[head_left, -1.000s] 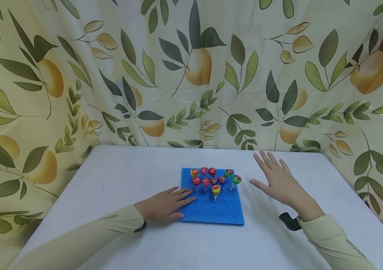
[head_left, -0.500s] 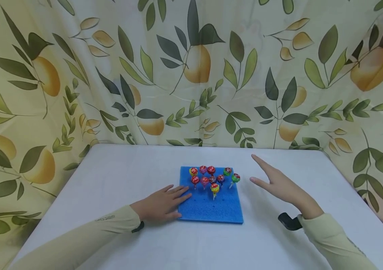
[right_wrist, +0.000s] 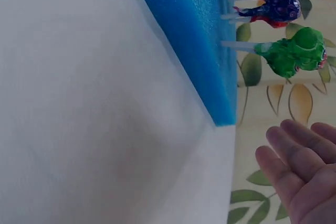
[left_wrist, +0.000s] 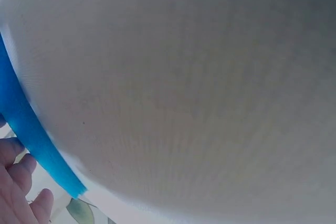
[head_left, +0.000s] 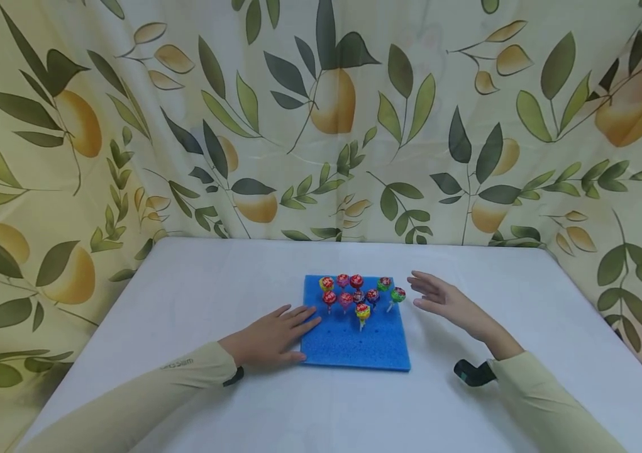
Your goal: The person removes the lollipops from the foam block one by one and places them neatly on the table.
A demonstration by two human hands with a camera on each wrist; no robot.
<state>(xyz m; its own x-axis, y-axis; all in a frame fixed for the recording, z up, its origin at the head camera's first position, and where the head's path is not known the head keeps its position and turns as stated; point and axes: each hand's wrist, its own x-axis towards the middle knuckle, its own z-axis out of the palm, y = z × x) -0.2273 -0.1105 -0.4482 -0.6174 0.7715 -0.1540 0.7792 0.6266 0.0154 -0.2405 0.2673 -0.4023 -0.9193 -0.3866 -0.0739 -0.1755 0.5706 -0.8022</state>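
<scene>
A blue foam board point(head_left: 354, 349) lies on the white table, with several wrapped lollipops standing by their sticks in its far half. Nearest the front is a yellow lollipop point(head_left: 363, 311); a green lollipop point(head_left: 397, 294) leans outward by the right edge. My left hand point(head_left: 272, 338) rests with spread fingers on the board's left side. In the left wrist view, fingers point(left_wrist: 21, 174) show beside the board's blue edge. My right hand point(head_left: 451, 305) hovers right of the board, empty, fingers loosely bent toward the green lollipop. The right wrist view shows that hand point(right_wrist: 307, 177) apart from the green lollipop point(right_wrist: 291, 51).
The white-covered table point(head_left: 213, 270) extends around the board on all sides. Behind it hangs a curtain point(head_left: 309, 189) with a fruit and leaf print, which also covers the left side. A black wrist device point(head_left: 473, 372) sits at my right cuff.
My right hand has moved left and lower toward the board's right edge, its spread fingers coming together and bending a little. The left hand stays on the board.
</scene>
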